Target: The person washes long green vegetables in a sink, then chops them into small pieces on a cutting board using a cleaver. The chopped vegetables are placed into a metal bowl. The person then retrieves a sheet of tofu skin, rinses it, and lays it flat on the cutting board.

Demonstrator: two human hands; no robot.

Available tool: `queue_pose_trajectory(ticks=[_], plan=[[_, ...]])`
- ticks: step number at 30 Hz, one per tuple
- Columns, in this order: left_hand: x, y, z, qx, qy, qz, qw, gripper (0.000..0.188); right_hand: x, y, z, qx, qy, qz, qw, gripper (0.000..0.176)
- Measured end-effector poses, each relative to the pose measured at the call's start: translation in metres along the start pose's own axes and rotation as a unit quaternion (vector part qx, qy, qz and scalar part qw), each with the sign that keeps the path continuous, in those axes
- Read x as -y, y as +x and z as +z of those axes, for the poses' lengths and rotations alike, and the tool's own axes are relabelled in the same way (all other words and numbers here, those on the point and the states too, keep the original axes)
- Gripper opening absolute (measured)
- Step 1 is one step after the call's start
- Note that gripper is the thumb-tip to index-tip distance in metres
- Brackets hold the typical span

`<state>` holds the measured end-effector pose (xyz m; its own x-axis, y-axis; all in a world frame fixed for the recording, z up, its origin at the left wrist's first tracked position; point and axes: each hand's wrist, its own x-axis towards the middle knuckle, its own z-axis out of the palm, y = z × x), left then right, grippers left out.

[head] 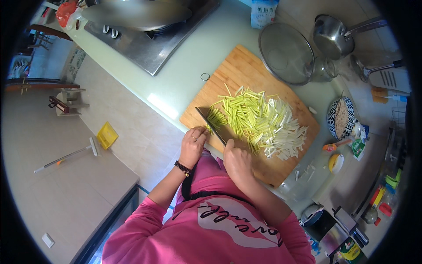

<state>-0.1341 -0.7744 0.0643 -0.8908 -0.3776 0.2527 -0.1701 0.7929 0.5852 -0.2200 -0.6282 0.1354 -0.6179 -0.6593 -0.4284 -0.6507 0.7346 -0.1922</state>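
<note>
My right hand (238, 161) is closed around the handle of a kitchen knife (211, 126), seen nearly edge-on over the left end of a wooden cutting board (242, 61). Just left of the blade, my left hand (194, 145) holds down the uncut end of a green-yellow vegetable bunch, mostly hidden under the fingers. Freshly cut stalk pieces (217, 118) fan out on the blade's right side. A broad pile of thin cut strips (245, 114), yellow-green shading to white (285, 135) at the right, covers the board's middle.
A steel gas stove (138, 46) carries a large wok (138, 15) at upper left. Beyond the board stand a mesh strainer (286, 54), a glass jar (324, 69) and a patterned bowl (341, 115). A small yellow bowl (335, 164) sits right. A metal ring (205, 77) lies by the board.
</note>
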Motion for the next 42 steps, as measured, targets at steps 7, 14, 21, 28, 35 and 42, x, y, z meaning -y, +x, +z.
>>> queue_pose_trajectory(ticks=[7,14,21,28,35,42], plan=[[-0.003,0.005,-0.003,0.001,0.009,0.016,1.000,0.025,-0.038,-0.036,0.001,0.032,0.059,0.054,0.996,0.023],[-0.018,0.017,0.010,0.042,-0.051,0.052,0.996,0.030,-0.052,-0.052,-0.018,-0.103,0.206,0.099,0.968,0.023],[-0.048,0.035,0.001,0.071,-0.056,0.156,0.984,0.033,-0.102,-0.087,-0.027,-0.197,0.214,0.199,0.936,0.024],[-0.067,0.078,0.029,0.048,-0.063,0.147,0.986,0.017,-0.102,-0.105,0.001,-0.232,0.215,0.243,0.917,0.023],[-0.139,0.140,0.070,0.134,-0.231,0.167,0.949,0.017,-0.118,-0.148,0.060,-0.348,0.681,0.353,0.539,0.020],[-0.228,0.163,0.212,0.301,-0.162,0.270,0.900,0.036,-0.129,-0.156,0.100,-0.362,0.786,0.398,0.304,0.020]])
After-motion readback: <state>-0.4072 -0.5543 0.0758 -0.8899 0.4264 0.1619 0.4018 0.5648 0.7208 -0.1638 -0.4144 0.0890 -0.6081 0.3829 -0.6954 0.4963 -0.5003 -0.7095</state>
